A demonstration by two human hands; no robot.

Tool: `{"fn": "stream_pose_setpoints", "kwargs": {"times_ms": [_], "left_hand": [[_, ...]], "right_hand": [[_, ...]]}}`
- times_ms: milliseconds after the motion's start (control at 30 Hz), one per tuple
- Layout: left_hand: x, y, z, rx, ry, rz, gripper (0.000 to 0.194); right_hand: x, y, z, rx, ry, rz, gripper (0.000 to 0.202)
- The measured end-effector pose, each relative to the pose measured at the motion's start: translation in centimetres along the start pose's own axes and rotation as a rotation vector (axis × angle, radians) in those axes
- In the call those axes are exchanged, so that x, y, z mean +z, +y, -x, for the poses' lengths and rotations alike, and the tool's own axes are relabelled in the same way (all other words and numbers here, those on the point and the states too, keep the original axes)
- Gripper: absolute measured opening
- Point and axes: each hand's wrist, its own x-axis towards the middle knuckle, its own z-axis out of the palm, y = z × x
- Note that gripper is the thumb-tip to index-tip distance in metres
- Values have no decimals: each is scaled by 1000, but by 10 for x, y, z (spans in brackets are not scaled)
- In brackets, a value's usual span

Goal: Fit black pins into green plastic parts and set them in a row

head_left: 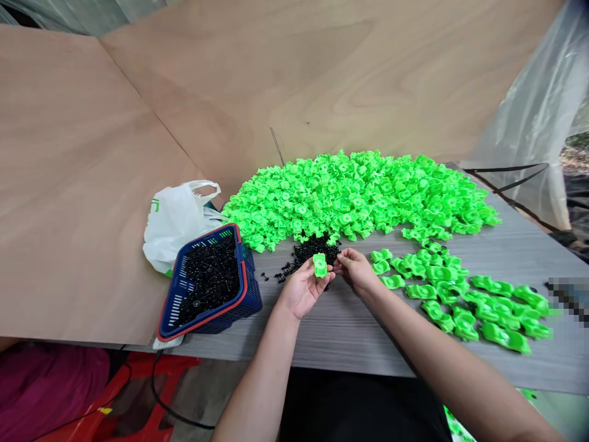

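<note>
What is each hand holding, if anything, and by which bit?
The left hand holds a bright green plastic piece by its side edges, thumb against fingers. I can't tell whether the right hand pinches anything.

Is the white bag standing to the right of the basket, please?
No, the white bag sits behind the basket, toward its left, against the wooden panel.

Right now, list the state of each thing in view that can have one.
Left hand: palm up, holding a green piece.
Green piece: held, off the table.
Right hand: fingers pinched beside the held piece; contents unclear.
Basket: open-topped, filled with black parts, tilted.
White bag: upright, slumped, handle loop raised.
Green heap: piled loose.
</note>
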Motion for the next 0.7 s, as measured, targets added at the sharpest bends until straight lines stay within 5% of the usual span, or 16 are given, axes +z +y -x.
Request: {"fn": "stream_pose_setpoints", "kwargs": {"times_ms": [233,400,700], "left_hand": [[-6,-9,9,-3,-82,-13,34],[-3,-18,9,92,-27,-129,43],[4,-28,6,299,65,-280,48]], "right_hand": [[-10,-16,2,-84,-6,-43,35],[-19,-19,4,-110,17,22,33],[2,-13,32,-308,-79,384,21]]}}
